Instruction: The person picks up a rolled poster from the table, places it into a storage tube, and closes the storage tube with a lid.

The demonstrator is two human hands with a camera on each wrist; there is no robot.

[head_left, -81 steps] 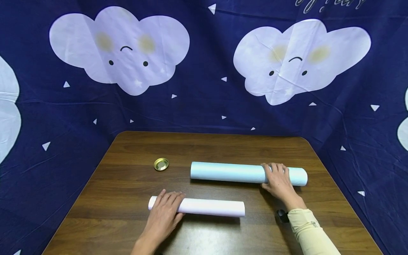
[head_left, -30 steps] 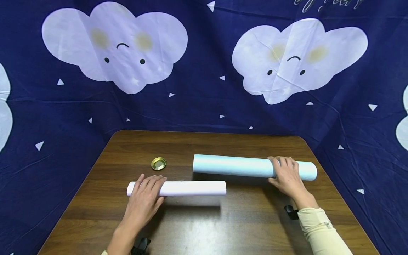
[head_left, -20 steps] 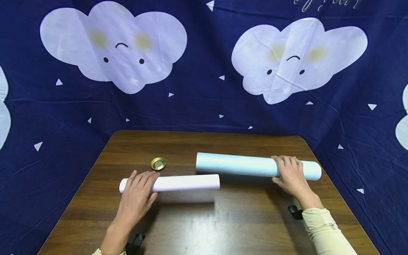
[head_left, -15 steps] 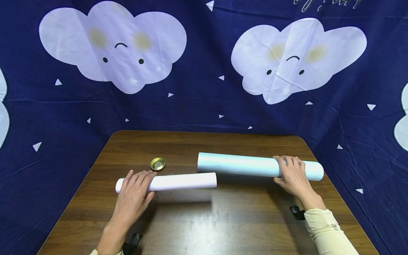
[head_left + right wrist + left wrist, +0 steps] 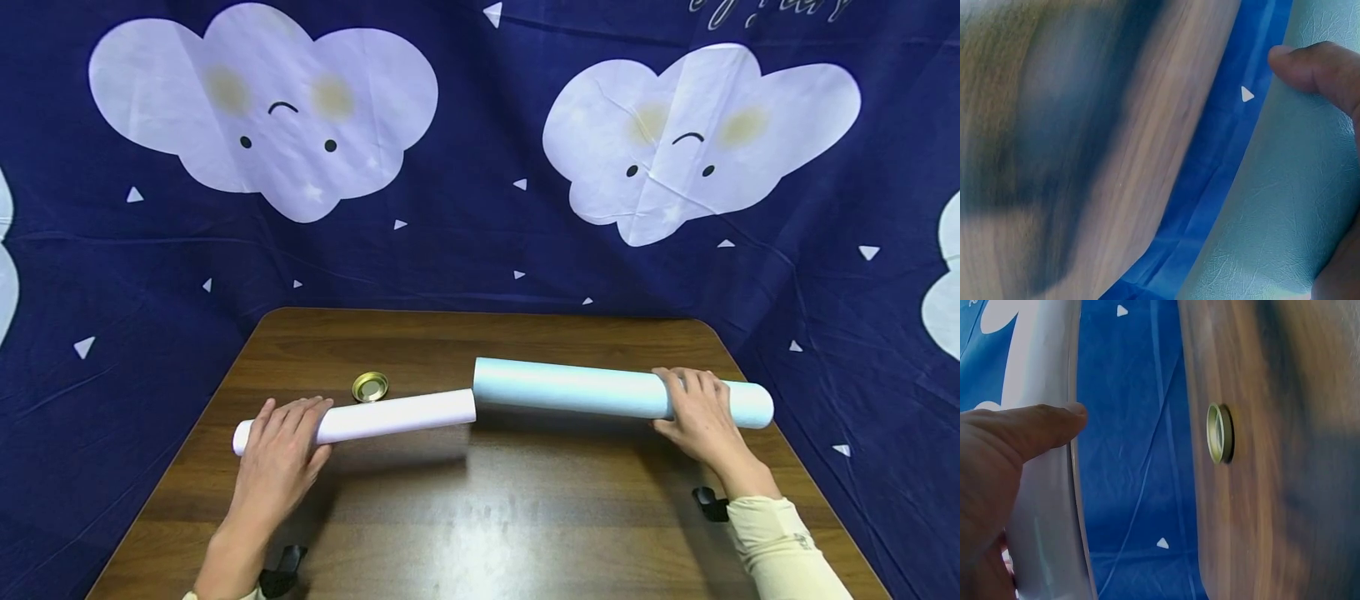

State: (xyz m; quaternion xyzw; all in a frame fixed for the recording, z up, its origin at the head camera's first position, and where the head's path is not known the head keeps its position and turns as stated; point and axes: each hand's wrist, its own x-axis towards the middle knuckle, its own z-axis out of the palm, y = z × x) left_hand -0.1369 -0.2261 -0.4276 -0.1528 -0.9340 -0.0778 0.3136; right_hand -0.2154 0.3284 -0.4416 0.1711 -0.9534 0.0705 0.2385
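Near the table's (image 5: 525, 533) middle, left hand (image 5: 277, 454) grips the white roll (image 5: 397, 415); right hand (image 5: 701, 417) grips the blue roll (image 5: 570, 388); both look light, crushable, best held mid-length.

— What are the two items?

— A white roll (image 5: 390, 417) and a thicker pale blue roll (image 5: 592, 390) with a grained surface, both held above the wooden table.

— Position?

— End to end. The white one tilts up to the right; its right end meets the blue roll's left end. I hold each near its outer end.
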